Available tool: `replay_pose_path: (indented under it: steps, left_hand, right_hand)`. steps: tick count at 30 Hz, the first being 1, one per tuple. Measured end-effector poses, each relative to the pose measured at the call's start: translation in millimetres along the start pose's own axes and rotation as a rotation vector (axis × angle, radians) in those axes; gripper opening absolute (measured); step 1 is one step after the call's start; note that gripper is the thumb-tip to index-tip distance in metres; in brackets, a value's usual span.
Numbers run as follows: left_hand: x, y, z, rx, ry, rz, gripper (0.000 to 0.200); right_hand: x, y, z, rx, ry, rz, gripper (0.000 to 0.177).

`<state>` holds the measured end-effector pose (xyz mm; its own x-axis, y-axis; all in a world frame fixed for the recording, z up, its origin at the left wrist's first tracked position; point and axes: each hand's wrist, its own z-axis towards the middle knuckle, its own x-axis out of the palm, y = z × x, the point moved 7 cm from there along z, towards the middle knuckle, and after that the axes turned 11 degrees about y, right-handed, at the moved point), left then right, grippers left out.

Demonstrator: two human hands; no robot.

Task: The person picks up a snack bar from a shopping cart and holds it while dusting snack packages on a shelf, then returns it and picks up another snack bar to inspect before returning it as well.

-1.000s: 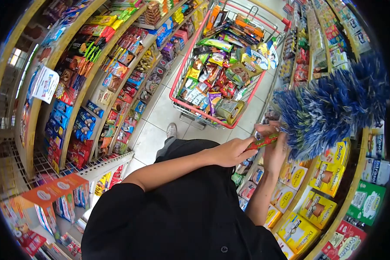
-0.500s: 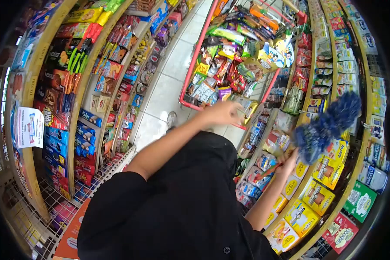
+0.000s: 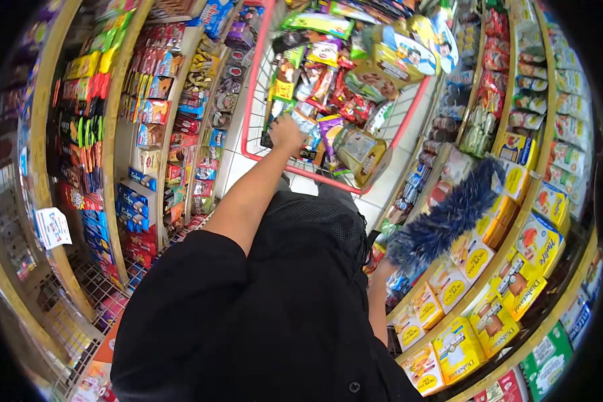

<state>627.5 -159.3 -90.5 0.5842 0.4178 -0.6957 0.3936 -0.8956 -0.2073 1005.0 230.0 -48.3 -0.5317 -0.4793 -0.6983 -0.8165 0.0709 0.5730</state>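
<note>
My left hand reaches over the near rim of a red-edged wire shopping cart, down among the packets at its left side. Its fingers look curled, and a pale blue-white snack packet lies against them; what they hold is hidden. Several snack packets fill the cart, with a yellow-brown pack at its near right corner. My right hand is closed around the handle end of a fluffy blue duster. The duster points up and right, in front of the shelf of yellow boxes; its handle is mostly hidden.
Shelves of biscuits and sweets line the left side. On the right, shelves hold yellow Diabetasol boxes and hanging sachets. White floor tiles show beside the cart. A paper sign hangs at the left shelf edge.
My left hand has moved left and into the cart, its fingers now among the packets. The duster has come lower and nearer my body. The cart appears closer and further left in view.
</note>
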Motion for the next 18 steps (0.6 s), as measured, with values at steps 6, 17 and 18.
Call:
replay_pose_path:
  steps: [6, 17, 18]
  left_hand:
    - [5.4, 0.5, 17.2, 0.083, 0.044, 0.002, 0.062]
    - [-74.5, 6.6, -53.2, 0.213, -0.035, -1.427, 0.062]
    - [-81.2, 2.5, -58.7, 0.231, 0.031, -1.652, 0.058]
  right_hand:
    - [-19.5, -38.3, 60.7, -0.312, 0.129, -0.951, 0.029]
    - [-13.2, 5.4, 214.7, -1.117, 0.046, -1.487, 0.025]
    - [-12.9, 30.5, 212.4, -1.171, 0.045, -1.481, 0.025]
